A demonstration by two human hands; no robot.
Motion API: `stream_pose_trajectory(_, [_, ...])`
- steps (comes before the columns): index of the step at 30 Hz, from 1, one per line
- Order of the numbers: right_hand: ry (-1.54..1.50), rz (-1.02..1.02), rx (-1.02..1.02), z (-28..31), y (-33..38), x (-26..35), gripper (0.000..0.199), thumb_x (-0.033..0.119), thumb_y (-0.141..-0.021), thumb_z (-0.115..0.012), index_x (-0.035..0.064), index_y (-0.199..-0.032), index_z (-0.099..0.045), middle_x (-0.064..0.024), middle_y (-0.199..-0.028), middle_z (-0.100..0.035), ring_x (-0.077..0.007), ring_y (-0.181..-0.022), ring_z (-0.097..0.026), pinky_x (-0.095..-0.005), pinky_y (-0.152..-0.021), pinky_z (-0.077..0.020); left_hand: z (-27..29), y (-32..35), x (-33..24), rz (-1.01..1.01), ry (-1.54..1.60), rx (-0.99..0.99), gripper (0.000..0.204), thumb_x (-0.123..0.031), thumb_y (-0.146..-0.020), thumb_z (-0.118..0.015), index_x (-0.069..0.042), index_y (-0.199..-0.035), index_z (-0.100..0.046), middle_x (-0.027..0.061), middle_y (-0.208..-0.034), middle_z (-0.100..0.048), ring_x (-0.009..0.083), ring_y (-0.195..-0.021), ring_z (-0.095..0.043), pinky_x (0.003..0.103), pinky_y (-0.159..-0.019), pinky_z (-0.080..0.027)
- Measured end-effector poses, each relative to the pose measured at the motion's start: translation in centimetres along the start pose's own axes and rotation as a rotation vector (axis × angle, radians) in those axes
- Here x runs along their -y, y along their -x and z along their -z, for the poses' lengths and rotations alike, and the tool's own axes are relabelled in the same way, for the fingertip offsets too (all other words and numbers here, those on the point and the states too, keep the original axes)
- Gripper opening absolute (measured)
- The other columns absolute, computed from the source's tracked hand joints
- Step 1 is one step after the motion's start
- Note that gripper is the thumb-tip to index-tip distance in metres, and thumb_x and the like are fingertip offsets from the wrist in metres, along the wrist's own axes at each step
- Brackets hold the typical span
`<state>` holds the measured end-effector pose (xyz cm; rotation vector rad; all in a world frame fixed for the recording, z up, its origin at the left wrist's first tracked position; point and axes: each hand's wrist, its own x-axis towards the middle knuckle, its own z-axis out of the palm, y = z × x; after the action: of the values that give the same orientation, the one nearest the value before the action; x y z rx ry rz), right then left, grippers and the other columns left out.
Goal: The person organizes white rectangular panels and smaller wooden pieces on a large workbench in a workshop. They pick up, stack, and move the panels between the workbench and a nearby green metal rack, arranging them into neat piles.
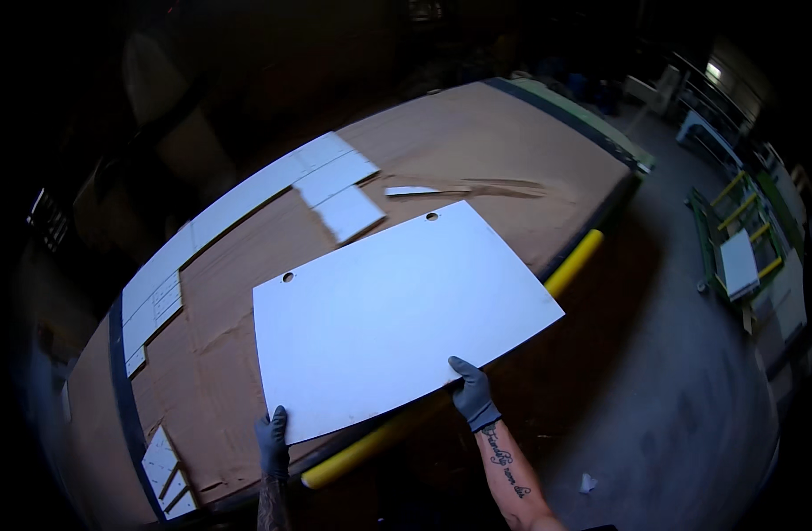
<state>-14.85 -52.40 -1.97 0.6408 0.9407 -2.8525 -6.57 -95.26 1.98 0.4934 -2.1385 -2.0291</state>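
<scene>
Surface (477, 133): large, brown, cardboard-covered, tilted across the middle of the frame, dark band and yellow tube (576, 262) along its near edge.
White panel (397, 310): centre of frame, flat over the surface's near edge, two small holes by its far edge.
Left grip (272, 441): grey glove, closed on the white panel's lower left corner.
Right grip (472, 394): grey glove, closed on the white panel's near edge, lower centre.
White offcuts (330, 181): strips and squares, upper left of the surface.
Room: dim, grey concrete floor (689, 372) at right, green and yellow cart (733, 239) at far right.
</scene>
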Motion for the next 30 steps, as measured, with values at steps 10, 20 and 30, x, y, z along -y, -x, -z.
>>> stream_pose_trajectory(10, [-0.140,0.227,-0.093,23.4,15.0,34.9,0.004,0.011,-0.088,-0.072,0.0098,-0.090,-0.068,-0.0024,-0.080,-0.065,-0.0151,-0.070,-0.064,-0.0302,-0.063,-0.0533,-36.4,16.3,-4.1,-0.022,-0.138,0.239,0.026,-0.028,-0.100,-0.064,-0.003,-0.094,-0.068,-0.0062,-0.083,-0.060,0.0046,-0.073,-0.049,0.025,-0.062,-0.042])
stream_pose_trajectory(20, [-0.201,0.447,-0.259,44.5,13.9,63.3,0.015,0.014,-0.086,-0.073,0.0130,-0.100,-0.068,0.0008,-0.094,-0.068,-0.0135,-0.083,-0.064,-0.0296,-0.073,-0.0533,-75.2,19.8,-6.5,0.006,-0.106,0.442,0.026,-0.025,-0.099,-0.064,-0.002,-0.091,-0.070,-0.0032,-0.078,-0.063,0.0054,-0.065,-0.051,0.024,-0.058,-0.041])
stream_pose_trajectory(30, [-0.374,0.541,-0.483,67.2,2.9,95.2,0.025,0.013,-0.089,-0.069,0.0078,-0.113,-0.063,-0.0068,-0.104,-0.069,-0.0188,-0.077,-0.066,-0.0306,-0.060,-0.0536,-126.1,20.2,-11.0,0.199,-0.148,0.700,0.031,-0.031,-0.096,-0.070,-0.003,-0.084,-0.072,-0.0024,-0.074,-0.065,0.0058,-0.060,-0.054,0.024,-0.054,-0.041])
